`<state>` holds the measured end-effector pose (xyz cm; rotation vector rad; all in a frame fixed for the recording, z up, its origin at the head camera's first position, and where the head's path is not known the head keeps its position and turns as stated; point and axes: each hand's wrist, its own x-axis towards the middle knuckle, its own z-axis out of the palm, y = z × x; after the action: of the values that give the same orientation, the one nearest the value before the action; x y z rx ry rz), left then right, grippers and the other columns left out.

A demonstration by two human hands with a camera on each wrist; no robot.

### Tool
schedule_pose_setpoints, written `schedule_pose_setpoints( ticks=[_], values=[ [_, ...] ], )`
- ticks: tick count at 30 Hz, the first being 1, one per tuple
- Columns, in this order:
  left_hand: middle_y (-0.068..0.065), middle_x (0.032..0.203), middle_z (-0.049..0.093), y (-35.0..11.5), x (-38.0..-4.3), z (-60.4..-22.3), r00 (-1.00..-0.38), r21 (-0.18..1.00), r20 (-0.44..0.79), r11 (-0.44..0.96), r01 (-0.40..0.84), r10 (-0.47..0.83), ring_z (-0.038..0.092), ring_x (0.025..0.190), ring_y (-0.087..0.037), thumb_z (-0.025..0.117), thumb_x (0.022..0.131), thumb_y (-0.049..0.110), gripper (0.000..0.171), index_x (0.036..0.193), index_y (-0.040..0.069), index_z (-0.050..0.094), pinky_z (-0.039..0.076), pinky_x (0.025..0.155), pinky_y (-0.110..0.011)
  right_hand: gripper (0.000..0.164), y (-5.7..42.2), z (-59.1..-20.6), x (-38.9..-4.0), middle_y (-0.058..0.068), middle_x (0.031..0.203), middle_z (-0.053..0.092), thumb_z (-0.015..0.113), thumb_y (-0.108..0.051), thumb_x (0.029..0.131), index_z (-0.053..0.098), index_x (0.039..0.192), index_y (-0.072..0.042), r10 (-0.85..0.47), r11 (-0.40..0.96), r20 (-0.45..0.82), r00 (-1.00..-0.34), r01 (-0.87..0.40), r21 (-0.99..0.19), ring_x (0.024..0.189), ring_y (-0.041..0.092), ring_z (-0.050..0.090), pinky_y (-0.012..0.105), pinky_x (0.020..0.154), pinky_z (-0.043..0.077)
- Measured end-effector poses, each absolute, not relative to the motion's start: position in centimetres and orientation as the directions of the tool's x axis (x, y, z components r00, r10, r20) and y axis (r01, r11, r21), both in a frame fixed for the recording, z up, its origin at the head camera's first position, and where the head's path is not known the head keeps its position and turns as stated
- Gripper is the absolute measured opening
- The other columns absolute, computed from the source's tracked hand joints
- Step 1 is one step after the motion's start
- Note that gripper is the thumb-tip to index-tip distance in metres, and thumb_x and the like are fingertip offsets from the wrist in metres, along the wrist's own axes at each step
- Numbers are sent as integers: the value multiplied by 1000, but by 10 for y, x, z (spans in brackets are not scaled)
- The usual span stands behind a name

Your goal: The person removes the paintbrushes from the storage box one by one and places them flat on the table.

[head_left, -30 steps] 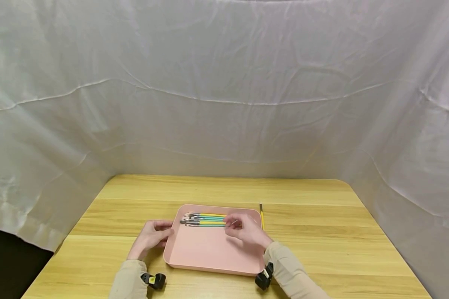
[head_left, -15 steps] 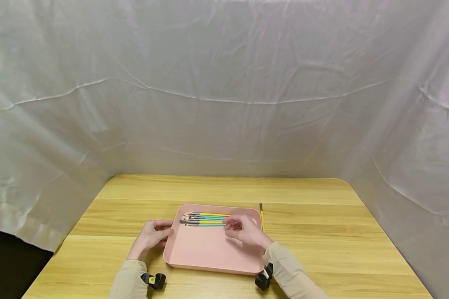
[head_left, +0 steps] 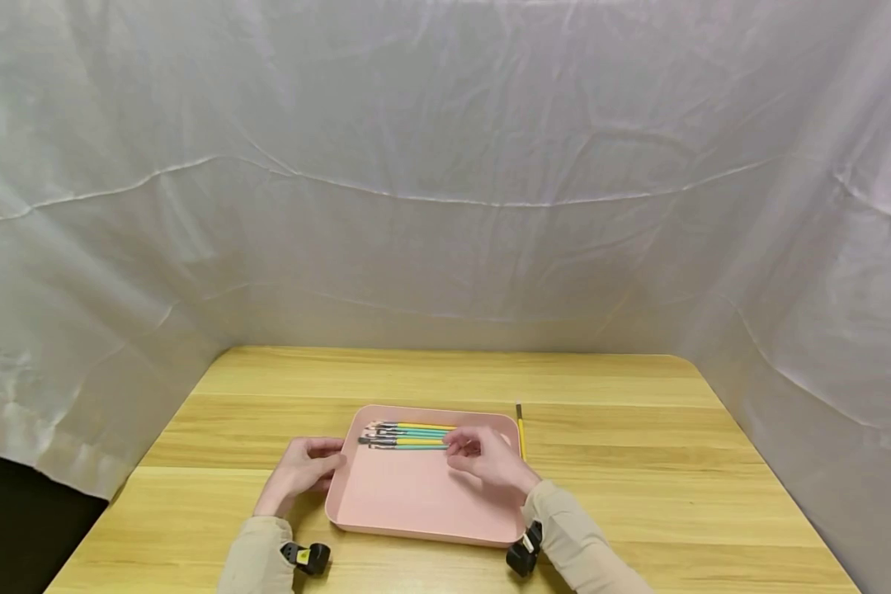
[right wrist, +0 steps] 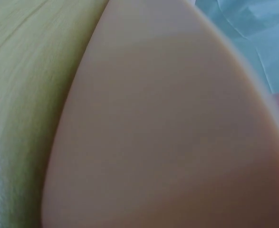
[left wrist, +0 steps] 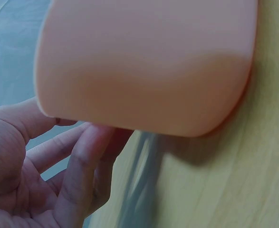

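In the head view several paintbrushes (head_left: 408,436) with yellow and teal handles lie side by side along the far side of a pink tray (head_left: 408,495). Their bristles point left. My right hand (head_left: 490,458) reaches over the tray, thumb and bent fingers pinching at the right ends of the nearest handles, which it partly covers. At the tray's left wall, my left hand (head_left: 297,472) grips the rim, thumb over it and fingers outside. The left wrist view shows the fingers (left wrist: 77,166) against the tray wall; in the right wrist view the tray's outer wall (right wrist: 153,118) fills most of the picture.
A thin yellow stick (head_left: 520,429) with a dark far end lies on the wooden table (head_left: 638,470), just right of the tray. Grey cloth (head_left: 445,247) hangs behind the table and at both sides.
My right fingers have shifted very slightly, and a little more of the far yellow handle shows. The left hand, tray and brushes stay in place.
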<state>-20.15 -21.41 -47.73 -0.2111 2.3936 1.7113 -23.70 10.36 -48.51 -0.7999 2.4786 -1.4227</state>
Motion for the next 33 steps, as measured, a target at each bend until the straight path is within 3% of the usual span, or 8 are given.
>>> schedule_pose_setpoints(
  ticks=[15,24,33],
  values=[
    [-22,107,72,-213,-203,-478,-970,918,-242,323,-231,-4,68,74,-12,66,92,3,39,127,-14,60,59,61,-28,29,106,-482,-245,26,106,70,71,1,87,66,114,12,-458,385,147,-877,-344,-856,93,24,66,20,83,54],
    [-17,101,73,-220,-205,-481,-976,937,-213,293,-188,54,68,74,-10,68,90,4,39,124,-13,63,60,63,-27,34,106,-471,-248,28,118,68,69,-4,91,64,121,10,-487,401,98,-868,-322,-858,111,41,64,46,99,54],
    [-22,107,72,-212,-206,-480,-971,917,-238,327,-229,-12,69,76,-13,66,92,2,39,127,-14,61,60,62,-29,36,105,-471,-254,31,118,66,69,-3,91,61,122,14,-561,364,71,-825,-323,-874,109,41,65,28,94,55]
  ],
)
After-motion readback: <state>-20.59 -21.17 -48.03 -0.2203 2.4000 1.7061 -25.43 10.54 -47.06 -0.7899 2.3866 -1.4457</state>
